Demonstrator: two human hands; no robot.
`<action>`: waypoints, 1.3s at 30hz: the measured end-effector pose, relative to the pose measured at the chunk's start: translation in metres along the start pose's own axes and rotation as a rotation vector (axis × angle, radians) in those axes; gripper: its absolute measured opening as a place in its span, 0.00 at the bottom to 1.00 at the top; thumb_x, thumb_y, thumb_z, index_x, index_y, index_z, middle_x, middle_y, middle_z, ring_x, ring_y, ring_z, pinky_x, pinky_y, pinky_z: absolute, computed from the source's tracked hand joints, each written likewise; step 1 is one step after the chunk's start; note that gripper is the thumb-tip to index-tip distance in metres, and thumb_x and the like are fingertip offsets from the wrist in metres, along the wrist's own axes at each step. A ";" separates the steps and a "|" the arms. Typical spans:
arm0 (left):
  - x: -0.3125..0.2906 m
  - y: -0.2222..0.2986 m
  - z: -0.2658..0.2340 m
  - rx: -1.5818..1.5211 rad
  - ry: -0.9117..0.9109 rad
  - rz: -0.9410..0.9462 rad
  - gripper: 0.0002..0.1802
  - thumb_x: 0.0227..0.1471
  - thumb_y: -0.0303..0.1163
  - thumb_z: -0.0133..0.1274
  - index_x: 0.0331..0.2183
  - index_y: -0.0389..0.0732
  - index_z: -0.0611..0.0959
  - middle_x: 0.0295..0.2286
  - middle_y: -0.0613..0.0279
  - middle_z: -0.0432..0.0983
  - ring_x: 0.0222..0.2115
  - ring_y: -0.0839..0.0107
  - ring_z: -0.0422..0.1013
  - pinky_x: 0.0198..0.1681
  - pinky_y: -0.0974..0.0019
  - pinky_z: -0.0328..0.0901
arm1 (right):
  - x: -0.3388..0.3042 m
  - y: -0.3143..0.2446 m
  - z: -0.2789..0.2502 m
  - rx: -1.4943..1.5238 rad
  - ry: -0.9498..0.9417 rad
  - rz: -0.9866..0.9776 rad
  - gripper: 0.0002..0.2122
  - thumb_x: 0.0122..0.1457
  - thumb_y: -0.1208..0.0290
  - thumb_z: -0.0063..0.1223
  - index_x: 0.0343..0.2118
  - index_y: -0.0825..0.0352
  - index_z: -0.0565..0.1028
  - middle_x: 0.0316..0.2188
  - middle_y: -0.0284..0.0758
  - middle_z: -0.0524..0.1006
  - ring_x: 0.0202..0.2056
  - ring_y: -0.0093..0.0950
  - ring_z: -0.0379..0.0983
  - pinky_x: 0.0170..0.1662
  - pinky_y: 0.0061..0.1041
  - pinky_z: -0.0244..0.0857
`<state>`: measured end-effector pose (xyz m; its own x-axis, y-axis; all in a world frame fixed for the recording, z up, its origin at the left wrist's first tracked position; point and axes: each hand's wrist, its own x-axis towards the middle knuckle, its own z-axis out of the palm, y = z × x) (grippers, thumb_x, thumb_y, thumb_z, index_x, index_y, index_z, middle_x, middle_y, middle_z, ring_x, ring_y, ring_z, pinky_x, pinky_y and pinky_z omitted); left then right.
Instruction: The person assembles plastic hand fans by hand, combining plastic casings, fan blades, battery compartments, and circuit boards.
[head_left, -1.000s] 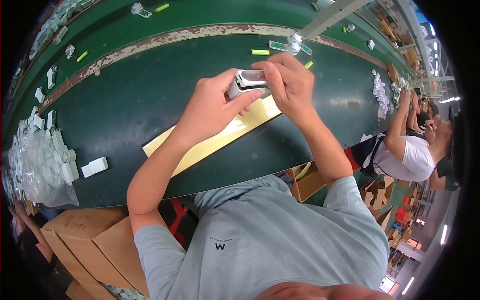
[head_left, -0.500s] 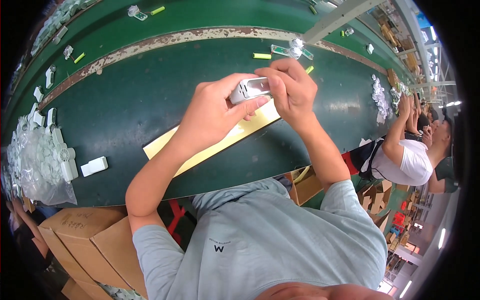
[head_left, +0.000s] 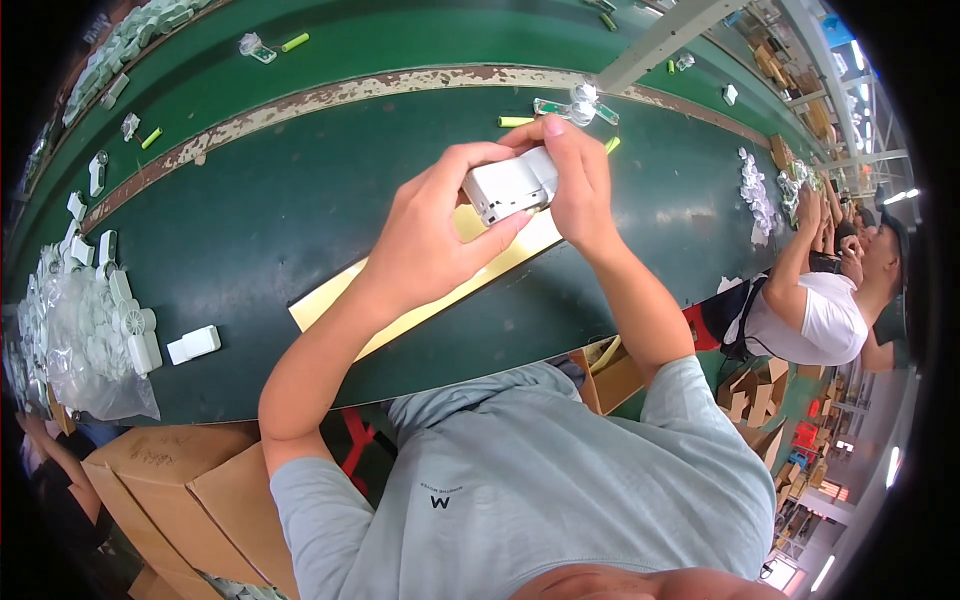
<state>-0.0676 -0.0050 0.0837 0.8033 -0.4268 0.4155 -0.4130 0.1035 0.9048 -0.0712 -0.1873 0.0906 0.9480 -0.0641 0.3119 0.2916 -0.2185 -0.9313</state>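
Note:
Between my two hands is a white plastic housing (head_left: 505,187), its flat closed face turned up and small slots along the near end. My left hand (head_left: 432,215) grips its left end, thumb along the near side and fingers at the far side. At its right end my right hand (head_left: 580,185) is closed on it, with the thumb on top and the other fingers mostly hidden. Under the hands a yellow strip with a dark edge (head_left: 400,318) lies slantwise on the green bench (head_left: 250,230). Just beyond my right hand are green circuit boards with clear-wrapped parts (head_left: 578,106) and a yellow-green battery cell (head_left: 515,121).
To the left, a clear bag (head_left: 95,360) and several white housings form a pile, with one white housing (head_left: 194,345) apart from it. A painted ledge (head_left: 300,99) separates the far green surface. Cardboard boxes (head_left: 180,470) stand lower left. A co-worker (head_left: 815,310) sits at right.
The white housing has been turned over in my hands: its open hollow side showed before, now its closed face does. My right hand has shifted its hold. The view has moved slightly.

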 end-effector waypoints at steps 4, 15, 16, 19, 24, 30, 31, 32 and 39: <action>0.003 -0.001 -0.008 0.206 0.014 0.017 0.25 0.45 0.31 0.69 0.43 0.33 0.77 0.33 0.56 0.77 0.33 0.69 0.77 0.36 0.67 0.72 | 0.001 -0.006 0.001 -0.244 0.147 -0.202 0.19 0.67 0.68 0.45 0.20 0.71 0.79 0.15 0.35 0.69 0.19 0.25 0.63 0.25 0.29 0.57; 0.003 -0.009 -0.009 0.371 -0.111 0.142 0.19 0.46 0.39 0.67 0.31 0.35 0.79 0.21 0.59 0.73 0.18 0.66 0.70 0.22 0.64 0.64 | -0.002 -0.008 0.003 -0.373 0.101 -0.295 0.21 0.68 0.67 0.44 0.19 0.72 0.78 0.15 0.34 0.70 0.18 0.24 0.63 0.23 0.26 0.54; 0.003 -0.011 -0.010 0.370 -0.115 0.146 0.19 0.46 0.39 0.67 0.31 0.35 0.79 0.21 0.59 0.73 0.18 0.66 0.70 0.22 0.64 0.64 | 0.001 -0.007 0.003 -0.342 0.101 -0.279 0.20 0.66 0.67 0.48 0.17 0.70 0.78 0.13 0.36 0.68 0.16 0.27 0.63 0.21 0.27 0.55; 0.005 -0.022 -0.014 0.090 -0.105 -0.121 0.17 0.49 0.36 0.66 0.35 0.34 0.81 0.20 0.63 0.75 0.18 0.79 0.69 0.22 0.71 0.63 | -0.001 -0.011 -0.001 -0.066 0.096 0.097 0.28 0.71 0.54 0.33 0.25 0.71 0.80 0.15 0.31 0.71 0.19 0.20 0.66 0.23 0.23 0.58; 0.003 -0.026 -0.007 0.012 -0.106 -0.088 0.19 0.49 0.36 0.66 0.39 0.34 0.80 0.24 0.60 0.77 0.22 0.75 0.74 0.26 0.71 0.67 | -0.005 0.003 -0.001 -0.075 0.144 -0.143 0.23 0.71 0.62 0.35 0.28 0.72 0.78 0.21 0.34 0.75 0.23 0.20 0.68 0.25 0.23 0.59; -0.001 -0.019 0.003 0.350 -0.078 0.198 0.25 0.45 0.35 0.67 0.44 0.34 0.78 0.32 0.50 0.76 0.28 0.53 0.76 0.29 0.59 0.71 | -0.007 0.003 0.002 -0.144 0.117 -0.417 0.18 0.66 0.70 0.38 0.25 0.73 0.77 0.22 0.39 0.76 0.23 0.27 0.70 0.27 0.25 0.61; -0.001 -0.018 0.004 0.350 -0.078 0.197 0.25 0.45 0.35 0.67 0.44 0.34 0.78 0.32 0.50 0.76 0.28 0.53 0.76 0.29 0.59 0.71 | -0.007 0.003 0.003 -0.098 0.131 -0.444 0.18 0.66 0.70 0.38 0.25 0.74 0.77 0.22 0.39 0.76 0.22 0.27 0.70 0.26 0.25 0.61; -0.003 -0.016 0.005 0.392 -0.100 0.202 0.26 0.45 0.35 0.66 0.44 0.33 0.77 0.31 0.50 0.75 0.28 0.52 0.75 0.29 0.58 0.71 | -0.008 0.002 0.003 -0.052 0.144 -0.469 0.18 0.65 0.70 0.39 0.24 0.74 0.77 0.21 0.40 0.75 0.22 0.28 0.70 0.26 0.25 0.61; -0.005 -0.015 0.007 0.430 -0.137 0.309 0.27 0.47 0.36 0.64 0.45 0.29 0.76 0.30 0.49 0.74 0.26 0.51 0.75 0.28 0.57 0.71 | -0.010 -0.009 -0.001 -0.204 0.173 -0.483 0.19 0.64 0.71 0.38 0.19 0.74 0.77 0.16 0.38 0.72 0.17 0.27 0.66 0.23 0.27 0.59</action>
<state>-0.0683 -0.0107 0.0673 0.5653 -0.5510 0.6139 -0.7821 -0.1214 0.6112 -0.0837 -0.1862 0.0958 0.6725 -0.0647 0.7372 0.6413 -0.4461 -0.6242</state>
